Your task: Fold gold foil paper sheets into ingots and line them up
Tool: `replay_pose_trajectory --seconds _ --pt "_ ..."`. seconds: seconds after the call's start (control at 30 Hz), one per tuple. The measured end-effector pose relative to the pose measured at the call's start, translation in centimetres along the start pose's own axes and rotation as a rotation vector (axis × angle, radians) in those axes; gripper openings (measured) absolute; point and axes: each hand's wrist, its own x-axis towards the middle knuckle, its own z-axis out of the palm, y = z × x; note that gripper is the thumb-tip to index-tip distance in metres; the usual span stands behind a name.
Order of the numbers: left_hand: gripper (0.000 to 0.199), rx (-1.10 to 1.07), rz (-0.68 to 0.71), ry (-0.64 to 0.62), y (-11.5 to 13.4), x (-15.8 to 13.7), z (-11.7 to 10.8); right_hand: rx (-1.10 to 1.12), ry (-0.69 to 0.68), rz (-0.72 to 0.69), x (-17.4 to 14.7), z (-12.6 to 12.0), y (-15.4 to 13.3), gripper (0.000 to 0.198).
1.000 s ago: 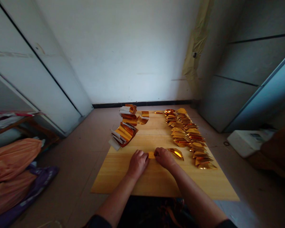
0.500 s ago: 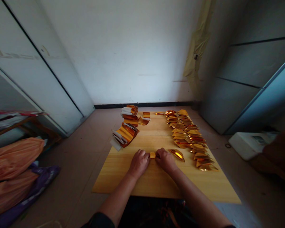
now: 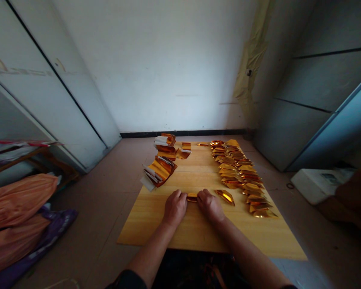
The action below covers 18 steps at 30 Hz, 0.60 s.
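We've got a pale wooden surface (image 3: 156, 224) in front of us, set low over a tiled floor (image 3: 104, 200). At its near middle, we're pinching a small gold foil piece (image 3: 192, 197) between both hands: the left hand (image 3: 176, 206) has its left end, the right hand (image 3: 209, 204) its right end, fingers curled in so the exact grip is hidden.

Just right of that lies a loose folded foil (image 3: 226, 197). Further right we have a crowded band of folded gold pieces (image 3: 228, 170), running from the far edge down toward the near right. Far left there's a curled stack of foil sheets (image 3: 161, 171), white backs showing, hanging a bit over the left edge.

Room-wise, we're facing a plain white wall (image 3: 168, 72) with a black baseboard (image 3: 186, 133) and a strip of brownish tape (image 3: 251, 68) on the right. Pale cabinets (image 3: 54, 88) stand left, a grey cabinet (image 3: 307, 80) right. We've also got orange cloth (image 3: 21, 196) on a purple bag (image 3: 55, 224) at near left, and a white box (image 3: 314, 184) on the right.
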Motion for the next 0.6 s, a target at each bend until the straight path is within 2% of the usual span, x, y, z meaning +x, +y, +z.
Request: replay_pose_trajectory --seconds 0.17,0.27,0.4,0.6 --pt "0.018 -0.373 -0.177 0.103 -0.1 0.7 0.6 0.137 0.11 -0.012 0.2 0.1 0.1 0.021" --pt "0.019 -0.513 -0.174 0.14 -0.3 0.9 1.0 0.188 0.102 0.057 0.4 -0.3 0.1 0.02" --pt "0.022 -0.539 -0.071 0.129 -0.6 0.8 1.1 0.232 0.088 0.16 0.5 -0.6 0.1 0.02" --pt "0.024 -0.47 -0.004 0.117 -0.8 0.8 1.4 0.268 0.115 0.162 0.6 0.1 0.5 0.021"
